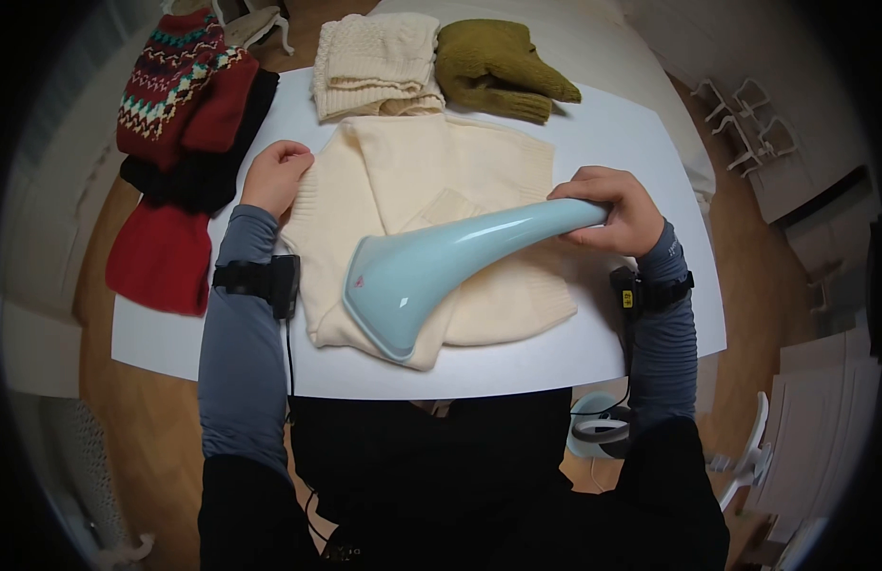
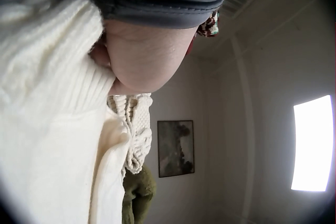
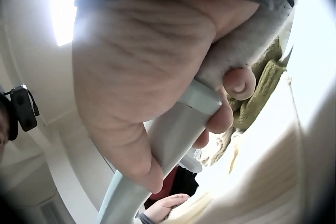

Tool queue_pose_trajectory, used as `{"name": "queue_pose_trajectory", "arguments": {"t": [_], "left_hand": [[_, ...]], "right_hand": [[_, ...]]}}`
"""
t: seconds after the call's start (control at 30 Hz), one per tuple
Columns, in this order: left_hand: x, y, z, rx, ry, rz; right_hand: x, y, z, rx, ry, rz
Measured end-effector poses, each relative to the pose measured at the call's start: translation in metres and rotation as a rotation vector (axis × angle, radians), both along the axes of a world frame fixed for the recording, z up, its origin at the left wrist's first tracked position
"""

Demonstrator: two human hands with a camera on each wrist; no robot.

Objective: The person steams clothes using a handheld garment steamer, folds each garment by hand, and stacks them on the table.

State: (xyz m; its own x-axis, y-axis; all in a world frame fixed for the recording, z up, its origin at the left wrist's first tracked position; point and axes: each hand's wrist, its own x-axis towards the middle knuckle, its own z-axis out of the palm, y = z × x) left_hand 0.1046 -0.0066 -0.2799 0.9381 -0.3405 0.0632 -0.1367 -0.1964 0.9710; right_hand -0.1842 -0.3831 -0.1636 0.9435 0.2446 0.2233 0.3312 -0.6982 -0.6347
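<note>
My right hand [image 1: 617, 211] grips the long handle of a light-blue garment steamer [image 1: 460, 257]. Its wide head lies over the lower left of a cream sweater [image 1: 517, 305], overlapping it in the head view. From the handle's end runs a grey cloth-covered hose [image 3: 239, 45], seen in the right wrist view. At the sweater's upper left, my left hand [image 1: 274, 176] pinches the ribbed edge between thumb and fingers. The left wrist view shows that ribbing [image 2: 86, 85] close up, with most of the fingers hidden behind the wrist and knit.
Behind the sweater lie a folded cream cable knit [image 1: 379, 62] and an olive knit [image 1: 503, 71]. Red and black knits [image 1: 174, 114] hang over the left side of the white table [image 1: 641, 143]. A light-blue and white appliance [image 1: 598, 433] stands on the floor at right.
</note>
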Motion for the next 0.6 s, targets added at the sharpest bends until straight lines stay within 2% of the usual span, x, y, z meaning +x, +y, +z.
{"name": "queue_pose_trajectory", "arguments": {"t": [0.13,0.37,0.43,0.6], "left_hand": [[0.003,0.001,-0.002,-0.023,0.027,-0.003],[0.004,0.001,-0.002,-0.019,0.049,-0.004],[0.004,0.001,-0.004,-0.031,0.051,-0.008],[0.005,0.002,-0.005,-0.087,0.120,-0.046]], "right_hand": [[-0.018,-0.042,0.012,-0.050,0.067,-0.107],[-0.053,-0.104,0.006,0.009,0.243,-0.377],[-0.059,-0.116,-0.001,0.151,0.298,-0.537],[-0.066,-0.135,-0.014,0.174,0.227,-0.713]]}}
